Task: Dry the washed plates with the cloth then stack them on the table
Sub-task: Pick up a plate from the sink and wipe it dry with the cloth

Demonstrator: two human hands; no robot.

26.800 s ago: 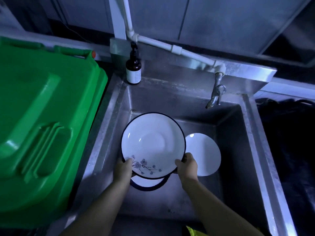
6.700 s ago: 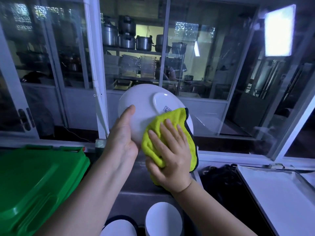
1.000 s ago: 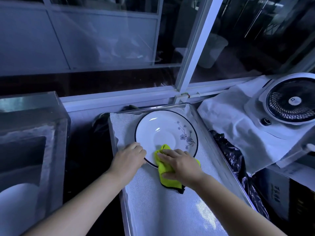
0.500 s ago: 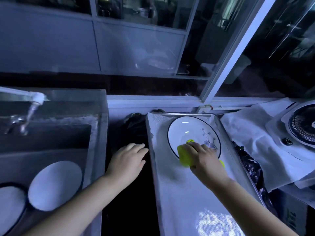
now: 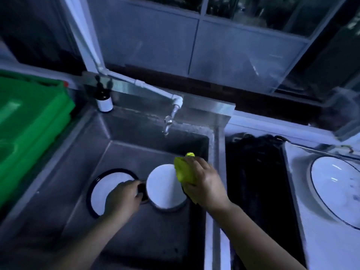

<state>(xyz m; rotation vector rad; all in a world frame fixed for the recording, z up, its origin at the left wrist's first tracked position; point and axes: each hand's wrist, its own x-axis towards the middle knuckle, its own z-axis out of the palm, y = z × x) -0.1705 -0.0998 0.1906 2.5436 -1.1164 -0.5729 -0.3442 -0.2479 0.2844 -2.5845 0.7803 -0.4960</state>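
In the steel sink [image 5: 64, 172] lie two plates: a dark-rimmed plate [image 5: 103, 190] on the left and a plain white plate [image 5: 164, 187] beside it. My left hand [image 5: 122, 199] reaches down onto the right edge of the dark-rimmed plate, fingers curled at its rim. My right hand [image 5: 203, 185] hovers over the right side of the white plate and grips the yellow cloth [image 5: 184, 170]. Another dark-rimmed plate [image 5: 337, 189] lies face up on the white-lined tray [image 5: 331, 250] at the right.
A green bin lid [image 5: 29, 129] borders the sink on the left. A brown pump bottle [image 5: 104, 99] stands on the sink's back corner, and the tap [image 5: 169, 121] hangs over the basin. A black bag [image 5: 255, 172] fills the gap between sink and tray.
The view swung left from the tray to the sink. My right hand left the plate on the tray and carried the cloth over the sink. My left hand dropped onto the dark-rimmed plate.
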